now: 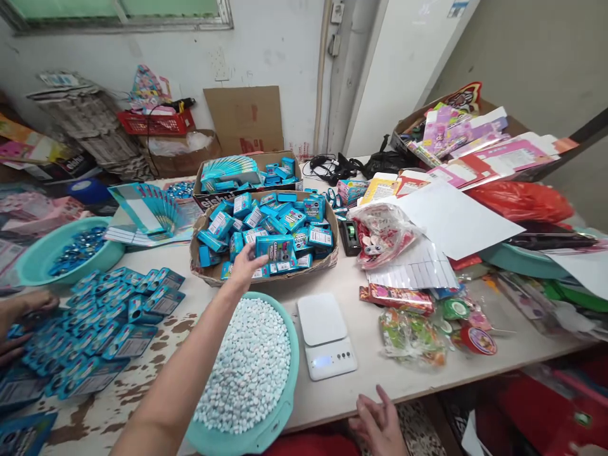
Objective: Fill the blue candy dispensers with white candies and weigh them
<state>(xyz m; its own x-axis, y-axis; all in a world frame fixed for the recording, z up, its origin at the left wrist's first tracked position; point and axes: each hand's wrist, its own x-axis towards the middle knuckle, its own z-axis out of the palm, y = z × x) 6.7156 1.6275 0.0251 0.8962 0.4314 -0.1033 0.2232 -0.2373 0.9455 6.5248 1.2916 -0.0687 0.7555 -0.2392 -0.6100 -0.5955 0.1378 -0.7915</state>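
Observation:
My left hand (247,263) reaches over the cardboard box (223,277) of small blue packets (294,219), its fingers closed on the edge of a blue packet (276,248) at the box's front. Below my left forearm stands a turquoise basin (293,354) full of pale candies (259,351). To its right lies a white digital scale (323,326) with a lit display and a bare plate. My right hand (377,421) is at the table's front edge, below the scale, palm up with fingers apart and nothing in them.
At the left, another person's hand (23,316) touches rows of open blue packets (107,310). Behind them is a turquoise bowl (31,259) of shiny blue pieces. Wrappers, tape rolls and paper sheets (458,215) cover the right side.

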